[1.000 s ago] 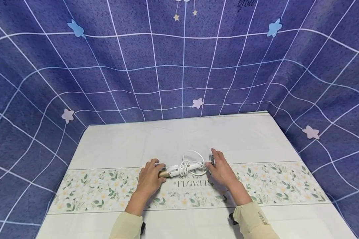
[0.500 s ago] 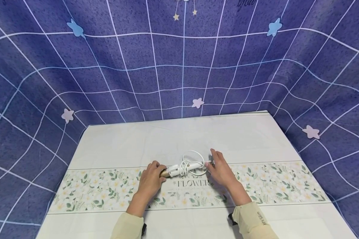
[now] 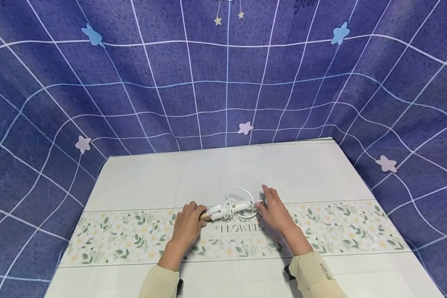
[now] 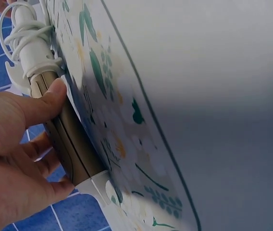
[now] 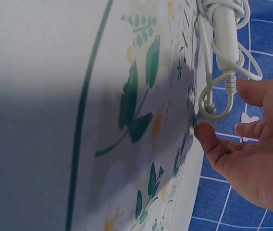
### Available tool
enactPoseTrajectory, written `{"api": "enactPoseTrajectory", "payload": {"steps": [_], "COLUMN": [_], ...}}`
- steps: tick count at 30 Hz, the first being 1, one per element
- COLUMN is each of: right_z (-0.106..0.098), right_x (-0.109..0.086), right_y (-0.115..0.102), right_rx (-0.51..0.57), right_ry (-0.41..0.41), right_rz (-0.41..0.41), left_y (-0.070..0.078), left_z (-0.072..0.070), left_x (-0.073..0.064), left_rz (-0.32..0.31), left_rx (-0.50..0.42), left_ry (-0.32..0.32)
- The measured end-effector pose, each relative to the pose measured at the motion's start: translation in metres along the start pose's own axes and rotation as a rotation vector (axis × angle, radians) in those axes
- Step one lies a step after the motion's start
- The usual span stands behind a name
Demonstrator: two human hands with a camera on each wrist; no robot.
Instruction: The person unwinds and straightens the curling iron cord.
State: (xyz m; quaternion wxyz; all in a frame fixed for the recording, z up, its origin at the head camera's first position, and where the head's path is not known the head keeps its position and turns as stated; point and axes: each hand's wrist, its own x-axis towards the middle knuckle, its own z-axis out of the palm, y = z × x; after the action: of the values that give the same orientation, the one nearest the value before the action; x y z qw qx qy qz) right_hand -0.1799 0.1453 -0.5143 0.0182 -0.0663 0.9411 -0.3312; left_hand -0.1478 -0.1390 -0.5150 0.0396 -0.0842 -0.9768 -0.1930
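Observation:
A curling iron (image 3: 217, 212) with a white handle and a gold-brown barrel (image 4: 76, 142) lies across the middle of the table. Its white cord (image 3: 229, 210) is wound in loops round the handle. My left hand (image 3: 187, 225) holds the barrel, thumb on one side and fingertips on the other, as the left wrist view shows. At the handle's cord end is my right hand (image 3: 278, 214), fingers spread and loosely bent. In the right wrist view its thumb is right beside the base of the cord (image 5: 230, 83), and a fingertip rests low near the cord's loop.
A white cloth (image 3: 223, 174) with a floral band and the word FLOWER covers the table. Dark blue curtains (image 3: 171, 99) with a grid and stars rise behind it and along both sides.
My left hand has shifted slightly to the right along the barrel, covering a little more of it. The right hand and the curling iron stay almost where they were.

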Motion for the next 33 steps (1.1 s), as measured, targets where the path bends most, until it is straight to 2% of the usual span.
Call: {"api": "enactPoseTrajectory", "payload": {"steps": [18,33], "right_z": [0.0008,-0.0039], "right_x": [-0.0005,-0.0011], "right_y": [0.0030,0.0059], "right_rx": [-0.007,0.049], "right_ry": [0.018,-0.007], "right_rz": [0.001,0.038], "left_y": [0.0027,0.0091], "left_z": [0.0067,0.0022], "left_x": [-0.0015,0.0002], "left_rz": [-0.068,-0.072], "left_rx": [-0.043,-0.090], "left_ry": [0.050,0.075]}}
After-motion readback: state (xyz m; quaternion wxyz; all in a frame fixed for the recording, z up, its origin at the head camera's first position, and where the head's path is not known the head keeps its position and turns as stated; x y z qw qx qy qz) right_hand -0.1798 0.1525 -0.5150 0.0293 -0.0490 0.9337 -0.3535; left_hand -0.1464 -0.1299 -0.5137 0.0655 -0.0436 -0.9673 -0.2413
